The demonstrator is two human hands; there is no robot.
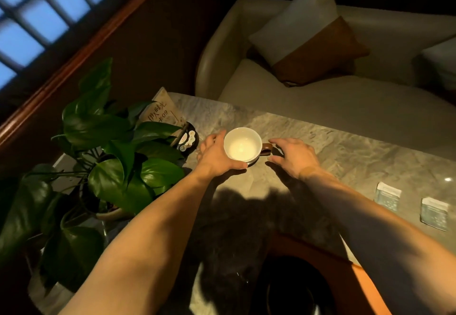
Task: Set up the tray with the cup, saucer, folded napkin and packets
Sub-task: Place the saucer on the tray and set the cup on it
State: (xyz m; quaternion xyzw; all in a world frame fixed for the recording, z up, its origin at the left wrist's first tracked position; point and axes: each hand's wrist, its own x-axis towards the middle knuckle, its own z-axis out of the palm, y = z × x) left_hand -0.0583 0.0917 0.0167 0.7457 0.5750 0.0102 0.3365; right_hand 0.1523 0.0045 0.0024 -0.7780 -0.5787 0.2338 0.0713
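A white cup (243,144) with a brown handle stands on the marble table (345,151), empty and upright. My left hand (216,153) curls around the cup's left side, thumb under its near rim. My right hand (294,155) hovers just right of the handle, fingers spread and not touching it. A thin dark edge under the cup may be a saucer; I cannot tell. Two pale packets (388,195) (434,213) lie flat at the right. A brown round tray (320,277) with a dark centre sits at the near edge, in shadow.
A leafy potted plant (118,166) crowds the table's left end. Behind it stand a paper table sign (161,112) and a small dark dish (188,139). A beige sofa (320,97) with cushions runs along the far side.
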